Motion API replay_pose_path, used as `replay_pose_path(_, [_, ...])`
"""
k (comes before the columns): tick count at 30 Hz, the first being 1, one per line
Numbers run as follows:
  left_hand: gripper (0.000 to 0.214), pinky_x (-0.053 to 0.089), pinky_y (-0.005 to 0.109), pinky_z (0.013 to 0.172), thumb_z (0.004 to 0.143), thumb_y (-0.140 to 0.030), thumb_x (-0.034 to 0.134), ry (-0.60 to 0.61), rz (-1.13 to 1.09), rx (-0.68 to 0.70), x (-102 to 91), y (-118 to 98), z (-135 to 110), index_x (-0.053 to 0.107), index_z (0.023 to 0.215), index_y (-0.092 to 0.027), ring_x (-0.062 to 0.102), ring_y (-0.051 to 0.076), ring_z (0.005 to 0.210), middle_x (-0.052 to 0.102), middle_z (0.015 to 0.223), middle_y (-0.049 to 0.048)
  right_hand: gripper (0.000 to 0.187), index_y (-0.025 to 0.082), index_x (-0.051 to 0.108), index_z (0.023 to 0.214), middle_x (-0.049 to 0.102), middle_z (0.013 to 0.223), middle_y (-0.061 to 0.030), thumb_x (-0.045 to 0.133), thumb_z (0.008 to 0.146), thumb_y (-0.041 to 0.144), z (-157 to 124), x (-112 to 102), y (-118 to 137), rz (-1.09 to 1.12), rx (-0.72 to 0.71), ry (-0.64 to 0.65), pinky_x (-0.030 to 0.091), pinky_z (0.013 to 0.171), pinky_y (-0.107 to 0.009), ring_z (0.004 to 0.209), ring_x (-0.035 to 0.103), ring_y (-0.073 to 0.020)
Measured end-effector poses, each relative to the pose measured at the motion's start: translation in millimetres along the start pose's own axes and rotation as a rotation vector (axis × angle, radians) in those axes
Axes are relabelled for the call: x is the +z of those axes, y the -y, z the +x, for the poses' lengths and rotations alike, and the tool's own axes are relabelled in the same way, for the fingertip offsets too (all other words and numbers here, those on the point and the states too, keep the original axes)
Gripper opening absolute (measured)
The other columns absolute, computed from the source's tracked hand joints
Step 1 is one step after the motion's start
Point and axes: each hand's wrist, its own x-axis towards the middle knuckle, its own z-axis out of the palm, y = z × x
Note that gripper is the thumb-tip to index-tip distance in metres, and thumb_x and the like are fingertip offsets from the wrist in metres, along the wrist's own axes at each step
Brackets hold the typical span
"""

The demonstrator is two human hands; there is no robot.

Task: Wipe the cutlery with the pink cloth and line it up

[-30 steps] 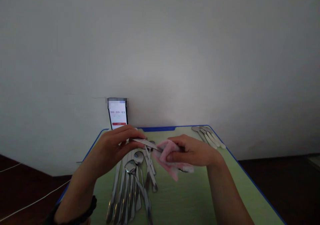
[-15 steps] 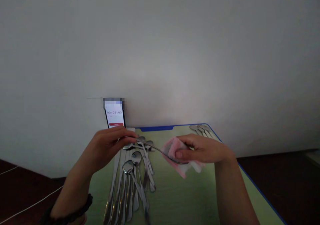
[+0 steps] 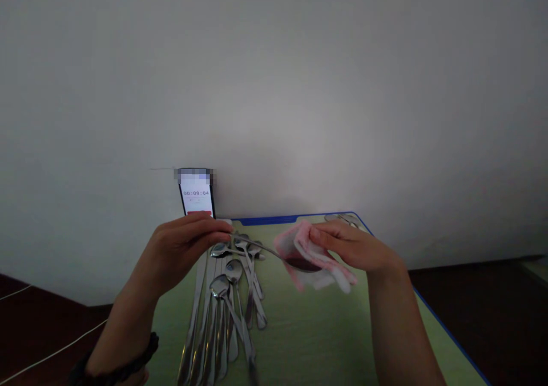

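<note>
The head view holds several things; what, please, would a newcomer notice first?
The pink cloth stands out first, held by the right hand at the bowl of a spoon whose handle the left hand pinches. Next comes the lit phone, upright by the wall beyond the left hand, then the shiny cutlery spread on the green table.

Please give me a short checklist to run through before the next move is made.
1. Left fingers gripping the spoon by its handle end: ok.
2. Right fingers holding the pink-and-white cloth: ok.
3. Spoon's bowl wholly covered by the cloth: not ok, part shows.
4. Spoon's bowl spotless: cannot tell, too dark.
5. Pile of cutlery lying without overlaps: not ok, some pieces cross.
6. Phone standing upright by the wall: ok.
</note>
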Motion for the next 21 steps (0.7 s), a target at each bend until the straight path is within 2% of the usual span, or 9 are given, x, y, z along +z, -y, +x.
replay_pose_path(6, [0.016,0.048,0.024,0.073,0.080,-0.034,0.060,-0.047,-0.005,0.070,-1.3,-3.6,0.6,0.069,0.088,-0.023,0.061,0.014,0.080,0.067,0.086,0.0021,0.035,0.017,0.057,0.083,0.050,0.069,0.0021,0.041,0.086,0.048,7.9,6.0,8.2,-0.049,0.014,0.136,0.035,0.054,-0.020,0.060,0.043,-0.0094])
replay_pose_path(8, [0.018,0.048,0.023,0.069,0.081,-0.033,0.059,-0.025,-0.010,0.078,-1.7,-4.3,1.2,0.067,0.091,-0.022,0.060,0.013,0.076,0.066,0.091,0.0032,0.031,0.016,0.058,0.087,0.052,0.071,0.0018,0.047,0.083,0.044,11.1,7.6,9.4,-0.094,0.022,0.115,0.034,0.053,-0.020,0.060,0.044,-0.0093])
replay_pose_path(10, [0.020,0.046,0.021,0.062,0.082,-0.034,0.057,0.027,-0.009,0.062,-1.8,-4.4,1.3,0.065,0.095,-0.021,0.058,0.011,0.068,0.065,0.093,0.0038,0.028,0.016,0.059,0.090,0.054,0.072,0.0015,0.051,0.081,0.041,12.7,8.3,9.5,-0.153,0.040,0.017,0.033,0.052,-0.020,0.060,0.045,-0.0095])
replay_pose_path(12, [0.022,0.042,0.019,0.054,0.082,-0.035,0.056,0.134,0.001,0.006,-1.0,-5.0,1.0,0.062,0.096,-0.020,0.053,0.009,0.059,0.064,0.085,0.0017,0.025,0.016,0.060,0.090,0.056,0.073,0.0013,0.053,0.079,0.037,12.7,8.3,9.8,-0.209,0.050,-0.104,0.034,0.054,-0.020,0.060,0.047,-0.0098])
replay_pose_path(15, [0.023,0.037,0.018,0.048,0.085,-0.039,0.049,0.394,-0.002,-0.086,3.8,-9.6,1.5,0.061,0.092,-0.020,0.049,0.008,0.052,0.060,0.067,-0.0026,0.022,0.016,0.062,0.092,0.060,0.077,0.0002,0.054,0.079,0.032,12.3,8.8,11.6,-0.266,0.031,-0.248,0.036,0.058,-0.021,0.064,0.050,-0.0107])
replay_pose_path(17, [0.027,0.035,0.018,0.049,0.089,-0.038,0.040,0.539,-0.023,-0.086,9.9,-15.8,2.8,0.061,0.088,-0.020,0.048,0.009,0.051,0.057,0.062,-0.0035,0.023,0.017,0.062,0.094,0.062,0.079,-0.0006,0.054,0.079,0.032,14.5,11.0,13.8,-0.281,0.004,-0.342,0.036,0.060,-0.022,0.066,0.051,-0.0115])
replay_pose_path(19, [0.032,0.035,0.020,0.051,0.092,-0.037,0.034,0.579,-0.047,-0.052,17.9,-23.4,4.8,0.058,0.080,-0.019,0.049,0.010,0.053,0.055,0.061,-0.0032,0.026,0.017,0.061,0.095,0.062,0.079,-0.0010,0.053,0.081,0.036,20.2,16.1,15.9,-0.232,-0.018,-0.460,0.036,0.059,-0.022,0.065,0.051,-0.0118])
replay_pose_path(21, [0.032,0.035,0.021,0.053,0.093,-0.036,0.031,0.493,-0.069,-0.048,26.5,-30.9,6.6,0.055,0.081,-0.019,0.050,0.011,0.056,0.056,0.064,-0.0028,0.030,0.016,0.060,0.094,0.061,0.074,-0.0010,0.048,0.083,0.042,29.4,24.1,17.0,-0.107,-0.040,-0.631,0.036,0.057,-0.022,0.062,0.050,-0.0115])
